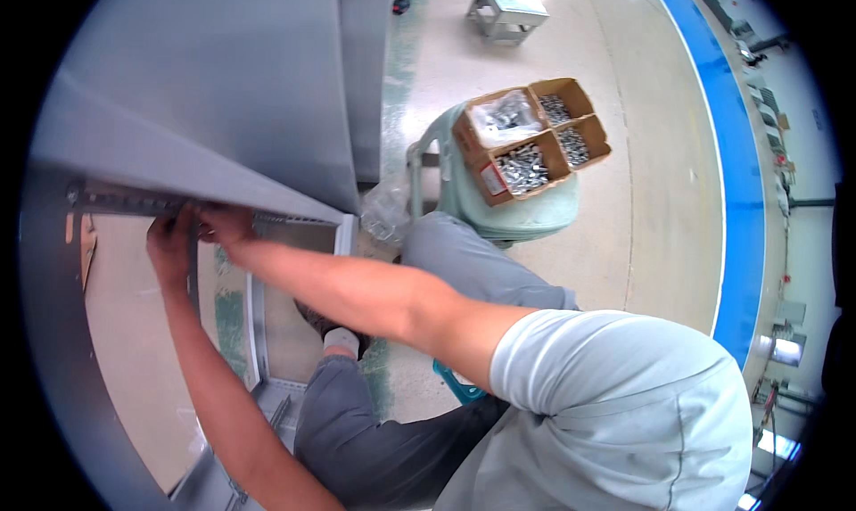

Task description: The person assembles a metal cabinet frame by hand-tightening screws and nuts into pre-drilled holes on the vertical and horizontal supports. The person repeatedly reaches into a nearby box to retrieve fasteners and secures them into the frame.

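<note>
The perforated rail (129, 201) of the grey metal cabinet (223, 74) lies at the left, and I make out the left hand (168, 242) and right hand (227, 226) close together at it, fingers curled; from my station I cannot tell whether either grasps anything, since shadow hides the fingertips. To the right, beyond a clear plastic bag (383, 211), I see a pale green chair (539, 215) bearing open cardboard boxes (470, 143) of metal fasteners (524, 168). Farther off, a small metal stool (514, 1) stands on the floor (660, 199).
</note>
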### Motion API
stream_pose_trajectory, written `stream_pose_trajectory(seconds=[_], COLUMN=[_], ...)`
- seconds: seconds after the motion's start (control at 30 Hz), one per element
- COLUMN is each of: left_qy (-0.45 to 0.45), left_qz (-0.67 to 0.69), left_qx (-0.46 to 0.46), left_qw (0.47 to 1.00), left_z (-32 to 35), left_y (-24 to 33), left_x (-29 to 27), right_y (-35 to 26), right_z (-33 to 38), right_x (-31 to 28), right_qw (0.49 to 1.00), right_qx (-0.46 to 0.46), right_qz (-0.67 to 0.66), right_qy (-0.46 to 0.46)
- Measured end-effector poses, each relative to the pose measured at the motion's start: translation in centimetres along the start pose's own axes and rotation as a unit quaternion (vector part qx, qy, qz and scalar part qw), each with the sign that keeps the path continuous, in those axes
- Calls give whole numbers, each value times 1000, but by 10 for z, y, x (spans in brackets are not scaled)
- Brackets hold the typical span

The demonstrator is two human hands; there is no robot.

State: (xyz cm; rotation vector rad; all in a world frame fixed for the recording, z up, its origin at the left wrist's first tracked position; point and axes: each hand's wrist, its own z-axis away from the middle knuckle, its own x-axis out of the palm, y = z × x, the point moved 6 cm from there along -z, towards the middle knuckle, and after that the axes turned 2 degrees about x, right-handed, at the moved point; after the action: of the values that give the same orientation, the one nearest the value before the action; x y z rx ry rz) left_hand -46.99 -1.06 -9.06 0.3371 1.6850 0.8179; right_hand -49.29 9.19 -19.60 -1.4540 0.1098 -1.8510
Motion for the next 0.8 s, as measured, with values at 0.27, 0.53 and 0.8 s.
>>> stream_pose_trajectory(seconds=[0.27, 0.53, 0.8], left_qy=[8, 14, 30], left_qz=[-14, -65, -68], left_qx=[-11, 14, 35], left_qw=[1000, 998, 997], left_z=[-8, -10, -14], left_y=[-7, -24, -26], left_x=[5, 4, 6], right_y=[-38, -94, -415], right_z=[11, 120, 241], right_x=[12, -12, -134], right_qw=[948, 776, 598], right_qx=[-235, -41, -147], right_qz=[208, 552, 779], right_qy=[49, -301, -117])
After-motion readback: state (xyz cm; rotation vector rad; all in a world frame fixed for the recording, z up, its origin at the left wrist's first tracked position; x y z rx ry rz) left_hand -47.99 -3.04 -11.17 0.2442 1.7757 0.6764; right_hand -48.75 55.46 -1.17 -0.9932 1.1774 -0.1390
